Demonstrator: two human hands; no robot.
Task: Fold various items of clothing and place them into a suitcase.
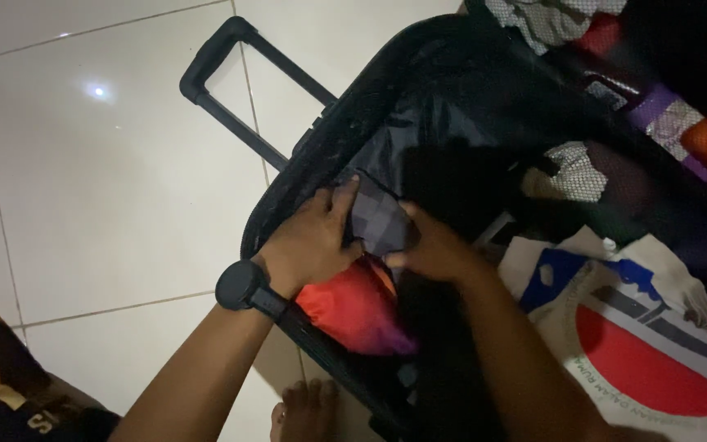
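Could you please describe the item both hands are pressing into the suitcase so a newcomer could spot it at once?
Start at the open black suitcase on the white tiled floor. Near its handle-side wall, the left hand and right hand grip a dark checkered folded cloth. Unlike the bright red-orange bundle just below it, it is dull and patterned.

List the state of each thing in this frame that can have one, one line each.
Black suitcase: open, lying on the tiled floor.
Telescopic handle: extended.
Dark checked cloth: folded, pressed into the suitcase by both hands.
Left hand: fingers on the cloth, watch on the wrist.
Right hand: gripping the cloth's edge.
Red-orange item: packed, partly under the cloth.
White printed bag: lying flat.
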